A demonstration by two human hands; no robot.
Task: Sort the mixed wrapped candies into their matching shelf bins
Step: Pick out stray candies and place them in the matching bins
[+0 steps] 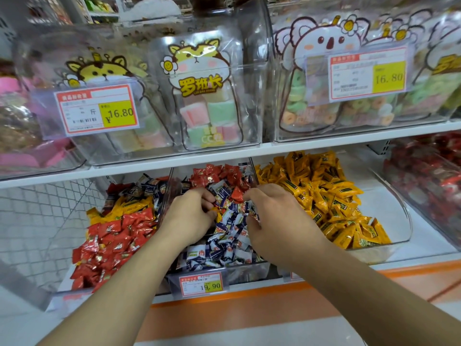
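Three clear bins stand on the lower shelf. The middle bin [224, 273] holds mostly blue-and-white wrapped candies [232, 236], with red ones [217, 174] at its back. Both hands are inside it. My left hand [192, 216] has its fingers curled and pinches a yellow wrapped candy [216, 211] at its fingertips. My right hand [272, 216] digs into the blue-and-white pile with curled fingers; whether it holds a candy is hidden. The left bin [62, 285] holds red candies [109, 240] with yellow and blue ones behind. The right bin [399, 221] holds yellow candies [324, 196].
An upper shelf [174, 159] carries clear bins of bagged marshmallow sweets [204, 96] and ring sweets [336, 113], with price tags on them. A bin of red candies [429, 186] stands at far right. A wire mesh panel [37, 221] is at left. An orange shelf edge [224, 295] runs below.
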